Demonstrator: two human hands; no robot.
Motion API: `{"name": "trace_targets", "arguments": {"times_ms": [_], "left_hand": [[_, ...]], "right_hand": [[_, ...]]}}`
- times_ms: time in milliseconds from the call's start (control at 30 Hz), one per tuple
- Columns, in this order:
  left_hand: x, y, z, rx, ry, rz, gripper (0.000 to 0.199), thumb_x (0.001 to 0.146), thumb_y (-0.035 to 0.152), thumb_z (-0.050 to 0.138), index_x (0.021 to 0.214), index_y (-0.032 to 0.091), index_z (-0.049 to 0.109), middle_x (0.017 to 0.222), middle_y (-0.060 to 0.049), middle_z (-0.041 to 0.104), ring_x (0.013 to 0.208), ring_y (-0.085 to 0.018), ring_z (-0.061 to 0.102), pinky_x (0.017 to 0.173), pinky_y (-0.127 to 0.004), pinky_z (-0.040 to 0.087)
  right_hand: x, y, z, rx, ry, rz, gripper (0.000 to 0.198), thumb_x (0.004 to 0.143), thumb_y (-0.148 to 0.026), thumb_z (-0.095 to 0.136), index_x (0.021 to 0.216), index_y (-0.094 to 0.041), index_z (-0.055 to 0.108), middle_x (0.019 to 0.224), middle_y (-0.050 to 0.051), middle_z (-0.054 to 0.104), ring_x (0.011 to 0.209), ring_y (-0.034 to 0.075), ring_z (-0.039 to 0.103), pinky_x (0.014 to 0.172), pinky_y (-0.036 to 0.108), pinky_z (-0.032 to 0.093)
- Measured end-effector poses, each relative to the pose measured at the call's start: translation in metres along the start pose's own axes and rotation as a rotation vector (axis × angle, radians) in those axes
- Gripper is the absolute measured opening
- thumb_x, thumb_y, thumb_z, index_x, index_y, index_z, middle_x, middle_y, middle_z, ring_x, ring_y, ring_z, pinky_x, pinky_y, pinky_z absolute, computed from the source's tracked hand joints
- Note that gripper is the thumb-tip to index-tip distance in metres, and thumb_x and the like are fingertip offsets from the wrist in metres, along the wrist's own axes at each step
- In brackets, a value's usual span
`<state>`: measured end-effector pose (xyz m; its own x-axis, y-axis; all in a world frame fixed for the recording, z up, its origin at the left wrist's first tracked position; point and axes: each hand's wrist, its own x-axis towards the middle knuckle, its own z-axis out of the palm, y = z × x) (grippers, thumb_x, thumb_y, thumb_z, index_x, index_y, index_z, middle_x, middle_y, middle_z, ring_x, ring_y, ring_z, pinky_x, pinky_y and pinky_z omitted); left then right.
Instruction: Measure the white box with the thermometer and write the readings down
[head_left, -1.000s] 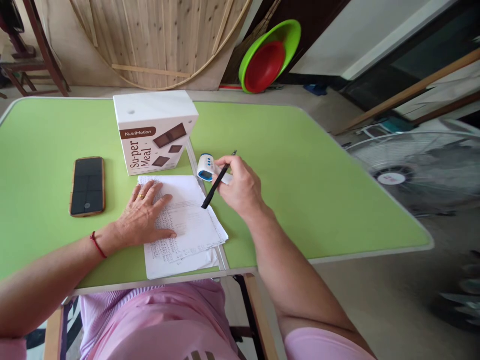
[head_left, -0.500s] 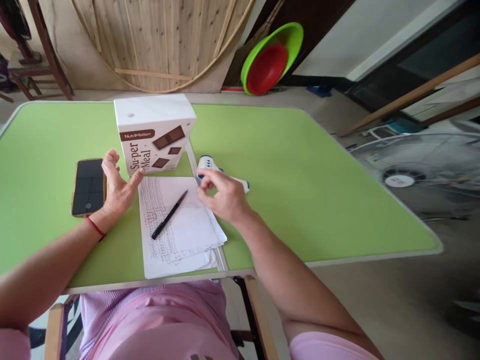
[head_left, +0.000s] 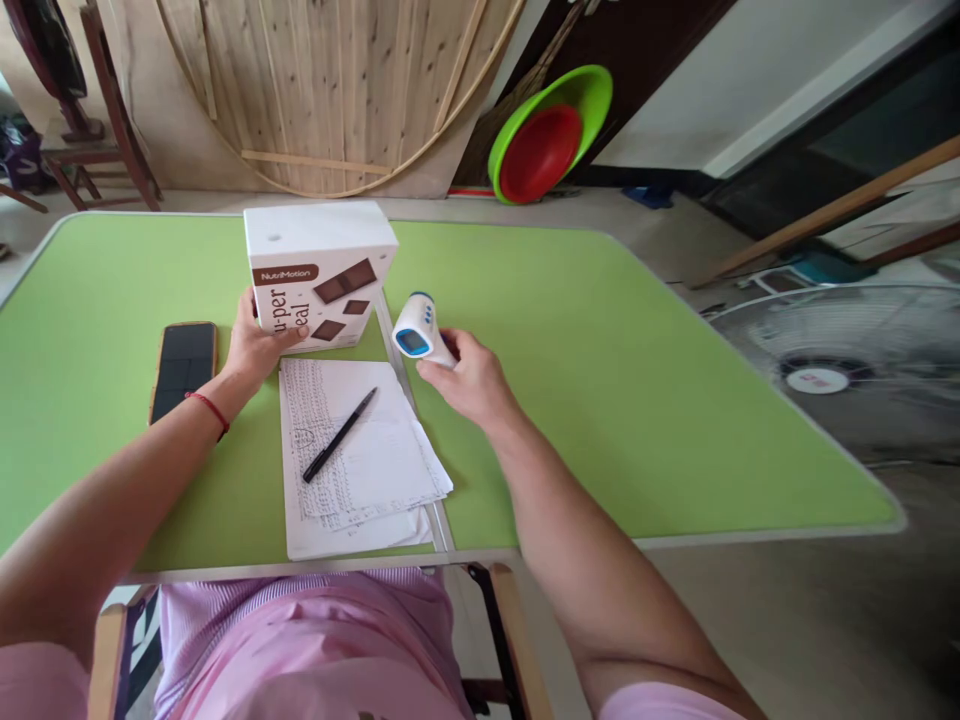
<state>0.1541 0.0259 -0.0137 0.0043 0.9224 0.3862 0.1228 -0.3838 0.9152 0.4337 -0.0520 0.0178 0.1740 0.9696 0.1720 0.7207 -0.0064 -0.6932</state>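
Observation:
A white box (head_left: 321, 228) with brown bar pictures and "NutriMotion" lettering stands upright on the green table. My left hand (head_left: 259, 345) grips its lower left corner, thumb across the front and fingers behind the left side. In my right hand (head_left: 474, 375) is a white and blue infrared thermometer (head_left: 421, 328), held by its handle with the small screen turned towards me. Between my arms lie handwritten sheets of paper (head_left: 397, 450), and a black pen (head_left: 340, 436) rests slantwise on them. A phone (head_left: 184, 365) in a tan case lies left of my left hand, screen up.
The green table (head_left: 600, 400) has a metal seam under the papers' right side. Beyond its right edge stands a large fan (head_left: 817, 375). Green and red basins (head_left: 541, 150) lean behind the table, beside a round wooden panel (head_left: 337, 90). A chair (head_left: 112, 140) is at back left.
My left hand has moved up from beside the box and closed on its corner. My right hand has taken hold of the thermometer, which lay on the table, and turned it upright.

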Motion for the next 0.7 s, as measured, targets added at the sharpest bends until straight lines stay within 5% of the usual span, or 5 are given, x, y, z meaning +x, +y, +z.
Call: {"name": "trace_targets", "arguments": {"times_ms": [100, 233, 700], "left_hand": [[0.004, 0.006, 0.008, -0.084, 0.038, -0.112, 0.064, 0.067, 0.043, 0.088, 0.116, 0.020, 0.053, 0.117, -0.011, 0.067, 0.105, -0.026, 0.066, 0.089, -0.048, 0.059], [-0.005, 0.021, 0.018, -0.068, 0.092, -0.177, 0.054, 0.077, 0.056, 0.079, 0.108, 0.018, 0.058, 0.112, -0.013, 0.068, 0.103, -0.027, 0.067, 0.089, -0.048, 0.058], [-0.013, 0.042, 0.021, 0.184, -0.064, -0.133, 0.047, 0.083, 0.065, 0.069, 0.101, 0.022, 0.065, 0.098, -0.007, 0.074, 0.091, -0.029, 0.070, 0.081, -0.048, 0.057]], "right_hand": [[-0.021, -0.020, 0.010, 0.481, -0.129, -0.041, 0.033, 0.070, -0.045, 0.065, 0.091, -0.021, 0.059, 0.082, 0.004, 0.066, 0.070, 0.019, 0.062, 0.064, 0.036, 0.053], [-0.042, -0.038, 0.028, 0.858, -0.335, 0.022, 0.029, 0.073, -0.047, 0.062, 0.085, -0.021, 0.058, 0.073, -0.001, 0.059, 0.062, 0.015, 0.058, 0.057, 0.032, 0.052], [-0.044, -0.040, 0.047, 0.917, -0.394, 0.151, 0.039, 0.073, -0.058, 0.067, 0.074, -0.022, 0.054, 0.064, -0.003, 0.055, 0.055, 0.012, 0.053, 0.051, 0.030, 0.047]]}}
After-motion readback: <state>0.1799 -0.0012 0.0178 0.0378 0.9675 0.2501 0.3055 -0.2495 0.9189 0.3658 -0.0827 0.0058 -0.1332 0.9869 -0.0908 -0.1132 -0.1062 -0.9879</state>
